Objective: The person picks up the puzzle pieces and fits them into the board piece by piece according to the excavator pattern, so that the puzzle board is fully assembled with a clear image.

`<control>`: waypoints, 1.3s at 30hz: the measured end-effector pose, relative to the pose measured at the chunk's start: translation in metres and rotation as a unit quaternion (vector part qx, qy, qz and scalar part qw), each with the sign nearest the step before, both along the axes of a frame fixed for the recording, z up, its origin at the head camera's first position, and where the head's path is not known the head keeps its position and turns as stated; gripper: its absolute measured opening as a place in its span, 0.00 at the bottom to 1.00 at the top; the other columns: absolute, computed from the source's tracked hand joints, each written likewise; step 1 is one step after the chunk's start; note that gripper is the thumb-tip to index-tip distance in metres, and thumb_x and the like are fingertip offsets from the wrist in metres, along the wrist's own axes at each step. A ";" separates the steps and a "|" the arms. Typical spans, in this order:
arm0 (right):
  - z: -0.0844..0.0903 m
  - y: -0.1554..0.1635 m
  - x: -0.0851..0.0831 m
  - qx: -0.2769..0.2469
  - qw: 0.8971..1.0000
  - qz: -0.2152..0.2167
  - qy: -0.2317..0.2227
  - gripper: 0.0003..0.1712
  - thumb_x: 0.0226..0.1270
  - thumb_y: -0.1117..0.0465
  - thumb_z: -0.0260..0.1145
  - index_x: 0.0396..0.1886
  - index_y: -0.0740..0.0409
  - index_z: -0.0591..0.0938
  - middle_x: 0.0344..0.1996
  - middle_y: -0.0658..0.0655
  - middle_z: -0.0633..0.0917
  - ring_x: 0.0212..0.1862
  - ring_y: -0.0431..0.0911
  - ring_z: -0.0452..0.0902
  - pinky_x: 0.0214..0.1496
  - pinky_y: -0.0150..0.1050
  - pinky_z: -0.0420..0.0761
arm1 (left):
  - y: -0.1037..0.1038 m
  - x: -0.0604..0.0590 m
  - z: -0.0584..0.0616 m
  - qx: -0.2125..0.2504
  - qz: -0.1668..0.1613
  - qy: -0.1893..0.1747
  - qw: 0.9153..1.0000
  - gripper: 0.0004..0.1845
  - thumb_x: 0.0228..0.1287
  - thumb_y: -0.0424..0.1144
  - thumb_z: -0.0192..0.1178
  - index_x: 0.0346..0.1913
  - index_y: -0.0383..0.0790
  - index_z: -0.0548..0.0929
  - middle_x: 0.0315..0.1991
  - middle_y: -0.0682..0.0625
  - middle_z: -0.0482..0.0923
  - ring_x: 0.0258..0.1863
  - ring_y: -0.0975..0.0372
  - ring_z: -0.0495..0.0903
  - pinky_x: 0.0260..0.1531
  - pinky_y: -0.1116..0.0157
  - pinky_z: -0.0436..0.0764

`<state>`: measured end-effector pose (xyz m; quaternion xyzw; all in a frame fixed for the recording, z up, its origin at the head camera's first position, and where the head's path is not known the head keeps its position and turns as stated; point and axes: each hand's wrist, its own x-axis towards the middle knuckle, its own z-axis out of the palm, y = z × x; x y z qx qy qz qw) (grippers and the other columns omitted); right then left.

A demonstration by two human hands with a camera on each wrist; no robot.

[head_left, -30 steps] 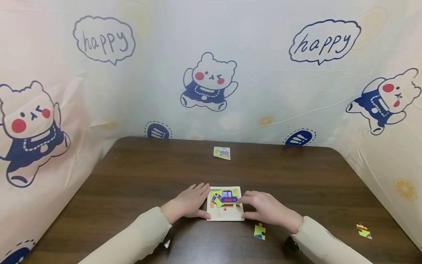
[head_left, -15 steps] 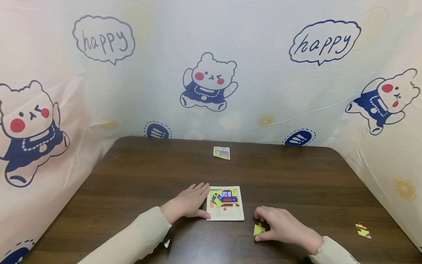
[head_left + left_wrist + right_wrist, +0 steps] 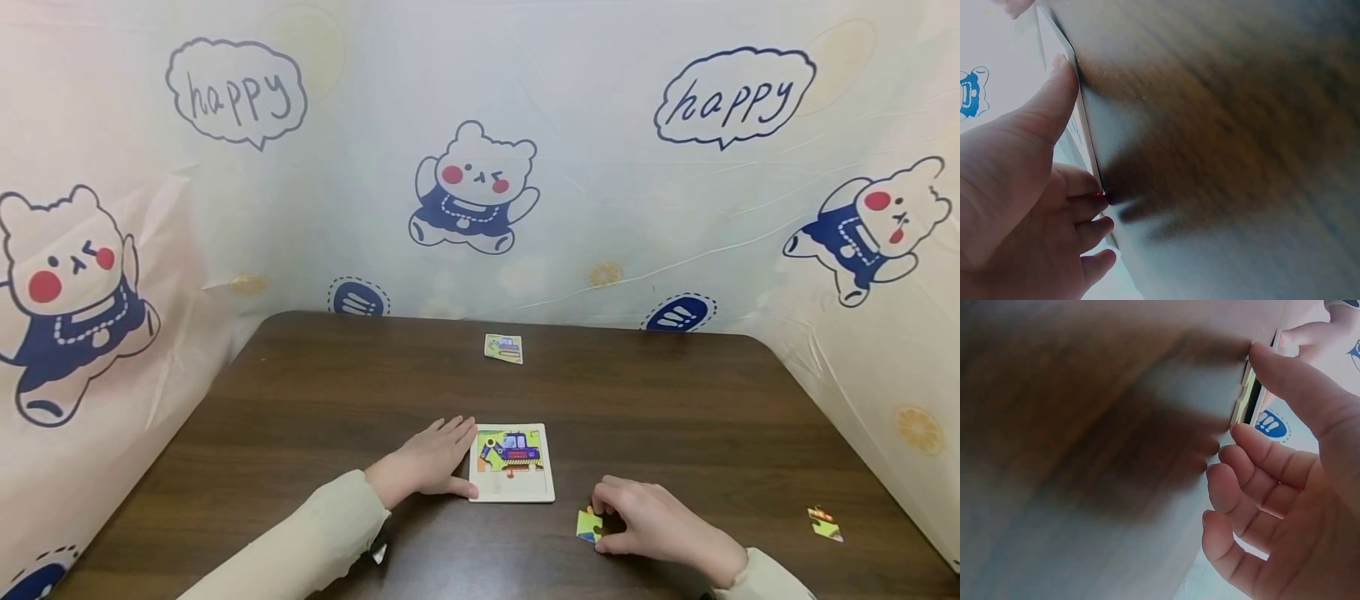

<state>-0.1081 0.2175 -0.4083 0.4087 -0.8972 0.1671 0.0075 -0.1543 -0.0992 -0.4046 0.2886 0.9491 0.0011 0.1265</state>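
Note:
A white puzzle board (image 3: 512, 492) with a blue digger picture lies on the dark wooden table (image 3: 675, 400). My left hand (image 3: 450, 457) rests flat beside the board's left edge. In the left wrist view its thumb (image 3: 1054, 94) and fingertips touch the board's thin edge (image 3: 1088, 150). My right hand (image 3: 609, 527) lies to the right of the board and nearer me, pinching a loose yellow-green puzzle piece (image 3: 587, 525) that lies on the table. In the right wrist view the thumb (image 3: 1285, 375) and curled fingers close on the edge of that piece (image 3: 1242, 400).
A small picture card (image 3: 503, 347) lies at the far middle of the table. Another loose piece (image 3: 825, 525) sits near the right front edge. Printed plastic sheets (image 3: 480, 167) wall in the table at the back and on both sides.
My right hand left the puzzle board, moved right and toward me, and took hold of the loose piece. My left hand stayed at the board's left edge.

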 end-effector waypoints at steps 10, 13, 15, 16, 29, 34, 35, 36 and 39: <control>0.001 -0.001 -0.002 -0.003 1.000 -0.001 -0.012 0.17 0.44 0.53 0.75 0.24 0.46 0.72 0.24 0.37 0.68 0.24 0.29 0.62 0.22 0.26 0.65 | -0.001 0.000 0.000 -0.003 -0.004 0.003 1.000 0.49 0.53 0.66 0.56 0.68 0.33 0.59 0.69 0.43 0.55 0.67 0.53 0.53 0.64 0.55 0.54; 0.005 -0.001 -0.003 -0.003 1.000 0.006 -0.022 0.16 0.45 0.54 0.74 0.24 0.46 0.72 0.25 0.38 0.69 0.25 0.29 0.62 0.23 0.26 0.66 | -0.001 0.001 0.000 -0.003 -0.005 0.003 1.000 0.50 0.52 0.66 0.56 0.68 0.32 0.59 0.69 0.42 0.55 0.67 0.52 0.53 0.64 0.55 0.54; 0.008 -0.003 -0.005 -0.002 0.999 0.009 -0.033 0.16 0.46 0.54 0.74 0.25 0.46 0.73 0.25 0.38 0.69 0.25 0.30 0.63 0.23 0.26 0.66 | -0.001 0.001 0.001 -0.001 -0.005 0.002 1.000 0.51 0.51 0.67 0.56 0.68 0.32 0.59 0.68 0.42 0.55 0.67 0.52 0.53 0.64 0.55 0.54; 0.010 -0.004 -0.006 -0.001 0.999 0.011 -0.037 0.16 0.46 0.54 0.74 0.25 0.47 0.73 0.25 0.39 0.70 0.25 0.30 0.63 0.23 0.27 0.67 | -0.001 0.001 0.001 -0.001 -0.006 0.002 1.000 0.51 0.51 0.67 0.56 0.68 0.31 0.59 0.68 0.41 0.55 0.67 0.52 0.53 0.64 0.55 0.54; 0.024 -0.049 -0.037 0.020 0.999 0.006 -0.045 0.14 0.50 0.51 0.72 0.29 0.49 0.76 0.24 0.42 0.69 0.23 0.34 0.63 0.20 0.28 0.64 | -0.001 0.000 0.002 -0.010 -0.008 -0.004 1.000 0.56 0.47 0.71 0.56 0.69 0.31 0.57 0.69 0.41 0.53 0.68 0.52 0.51 0.64 0.56 0.53; 0.018 -0.072 -0.048 0.029 0.998 0.023 -0.044 0.13 0.51 0.53 0.72 0.30 0.52 0.77 0.25 0.45 0.72 0.24 0.35 0.65 0.21 0.28 0.66 | -0.001 0.000 0.002 -0.009 -0.005 -0.010 1.000 0.56 0.47 0.71 0.56 0.69 0.32 0.57 0.69 0.41 0.52 0.68 0.52 0.51 0.64 0.55 0.53; 0.016 -0.076 -0.050 0.032 0.998 0.027 -0.043 0.13 0.51 0.53 0.72 0.30 0.52 0.78 0.26 0.44 0.72 0.24 0.35 0.65 0.21 0.27 0.67 | -0.001 0.000 0.002 -0.008 -0.005 -0.011 1.000 0.55 0.47 0.71 0.56 0.69 0.32 0.57 0.69 0.41 0.52 0.68 0.52 0.51 0.64 0.55 0.53; 0.014 -0.080 -0.051 0.034 0.998 0.032 -0.041 0.13 0.51 0.53 0.72 0.30 0.52 0.78 0.26 0.44 0.72 0.25 0.35 0.65 0.22 0.27 0.67 | -0.001 0.000 0.002 -0.007 -0.005 -0.012 1.000 0.55 0.47 0.70 0.56 0.69 0.32 0.57 0.69 0.41 0.52 0.68 0.52 0.51 0.64 0.55 0.53; 0.008 -0.092 -0.054 0.038 0.998 0.049 -0.029 0.13 0.50 0.53 0.71 0.30 0.52 0.78 0.25 0.42 0.71 0.26 0.34 0.65 0.23 0.26 0.66 | -0.001 0.001 0.003 0.000 -0.003 -0.015 1.000 0.55 0.47 0.70 0.58 0.68 0.31 0.58 0.69 0.41 0.53 0.68 0.52 0.51 0.64 0.56 0.53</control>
